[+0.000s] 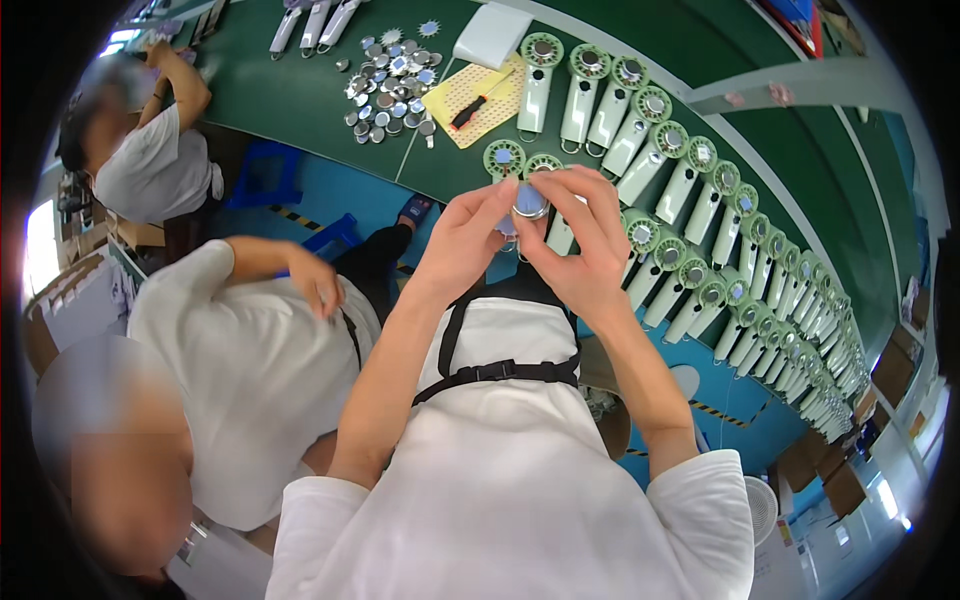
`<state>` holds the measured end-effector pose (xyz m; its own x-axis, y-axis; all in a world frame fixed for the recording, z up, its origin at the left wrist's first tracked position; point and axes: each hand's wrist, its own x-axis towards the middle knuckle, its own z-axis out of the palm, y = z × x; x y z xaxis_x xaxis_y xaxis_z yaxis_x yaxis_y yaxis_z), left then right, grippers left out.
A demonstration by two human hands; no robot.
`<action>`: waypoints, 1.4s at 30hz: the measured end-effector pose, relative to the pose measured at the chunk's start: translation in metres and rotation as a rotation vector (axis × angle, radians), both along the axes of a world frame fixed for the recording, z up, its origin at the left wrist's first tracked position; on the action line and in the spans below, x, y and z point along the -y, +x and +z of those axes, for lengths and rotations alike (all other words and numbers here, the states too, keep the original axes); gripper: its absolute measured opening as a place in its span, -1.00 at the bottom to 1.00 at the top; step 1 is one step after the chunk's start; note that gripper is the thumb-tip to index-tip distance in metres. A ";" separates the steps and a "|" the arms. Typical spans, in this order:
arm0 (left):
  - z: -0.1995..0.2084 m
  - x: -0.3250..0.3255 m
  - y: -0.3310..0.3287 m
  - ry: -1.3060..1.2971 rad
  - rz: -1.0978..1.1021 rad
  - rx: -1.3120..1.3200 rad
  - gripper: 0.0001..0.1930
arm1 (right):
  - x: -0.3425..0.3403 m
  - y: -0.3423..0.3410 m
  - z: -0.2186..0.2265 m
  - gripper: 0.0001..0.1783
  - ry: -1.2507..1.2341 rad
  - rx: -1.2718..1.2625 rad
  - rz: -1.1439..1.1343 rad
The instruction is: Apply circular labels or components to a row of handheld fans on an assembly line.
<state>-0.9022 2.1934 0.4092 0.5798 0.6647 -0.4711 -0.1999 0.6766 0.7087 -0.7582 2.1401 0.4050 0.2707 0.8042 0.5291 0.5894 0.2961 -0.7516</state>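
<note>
far left, upper part of the frame: a co-worker [155,170] in a white top, one arm raised. lower left: a second co-worker [265,370], also in white, hand blurred near the waist. between the first co-worker and the centre, a blue stool [265,178] on the floor below the green counter [290,95].

upper left of centre: three white handles [314,25] near the counter's far side. right of them, a loose heap of small silver pieces [392,85], mostly round, some overlapping. then a yellow perforated sheet [488,122], a screwdriver [467,112] with a black-and-red handle lying on it; a white block-like object [492,36] just above.

centre: left grip [465,240] narrow, fingertips close together at the disc's left edge; cannot tell whether it bears any of the hold. the silver disc [530,203], bluish on its face, sits between the two hands. right grip [585,235] closed on the disc, thumb below, fingers above. one green-headed piece [504,157] lies just above the fingertips.

right half: white-handled pieces with round green heads [668,140] in curving rows, running to the lower right. far right: cardboard boxes [840,485].
</note>
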 end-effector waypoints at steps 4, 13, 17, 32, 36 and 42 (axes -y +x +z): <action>0.005 0.013 0.014 -0.025 -0.061 0.180 -0.61 | 0.026 0.016 0.028 -0.57 -0.234 -0.421 0.138; 0.016 0.038 0.044 0.083 -0.131 0.204 -0.61 | 0.059 0.035 0.048 -0.72 -0.377 -1.276 0.209; 0.016 0.044 0.049 0.087 -0.133 0.239 -0.60 | 0.067 0.038 0.049 -0.72 -0.368 -1.237 0.193; 0.024 0.055 0.055 0.110 -0.139 0.206 -0.57 | 0.078 0.043 0.052 -0.70 -0.360 -1.235 0.207; 0.025 0.055 0.053 0.149 -0.147 0.210 -0.57 | 0.079 0.041 0.054 -0.71 -0.351 -1.229 0.210; 0.024 0.058 0.050 0.132 -0.132 0.202 -0.60 | 0.080 0.039 0.053 -0.71 -0.371 -1.278 0.200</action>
<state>-0.8520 2.1356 0.4329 0.7388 0.6253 -0.2512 -0.2628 0.6106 0.7471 -0.7187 2.0600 0.4579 0.2693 0.9273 -0.2600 -0.6085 -0.0455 -0.7922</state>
